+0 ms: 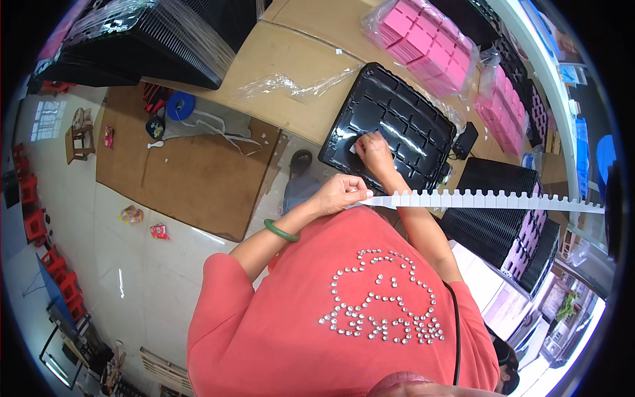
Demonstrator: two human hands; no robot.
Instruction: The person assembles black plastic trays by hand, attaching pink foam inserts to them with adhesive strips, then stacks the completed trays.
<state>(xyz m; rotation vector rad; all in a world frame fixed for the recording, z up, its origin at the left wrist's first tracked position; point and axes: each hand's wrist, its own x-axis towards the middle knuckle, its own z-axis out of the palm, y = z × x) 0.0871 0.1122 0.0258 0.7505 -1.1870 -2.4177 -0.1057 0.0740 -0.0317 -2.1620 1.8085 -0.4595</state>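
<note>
My left hand [340, 194], with a green bangle [281, 231] on its wrist, pinches the end of a long white strip [476, 199]. The strip has a notched upper edge and stretches rightward across my right forearm. Over a shiny black plastic tray [410, 119] with moulded compartments, my right hand [375, 155] is closed, fingertips down at the tray's near left part. A small white piece [354, 149] shows at those fingertips; its kind is too small to make out. The tray lies tilted on a cardboard-covered table [284, 59].
Pink trays [423, 43] wrapped in clear plastic stand behind the black tray. Stacks of black trays rise at the far left [152, 40] and at the right [496, 185]. A brown board [185, 172] on the left bears a blue roll [180, 106]. Red stools [30, 192] line the left side.
</note>
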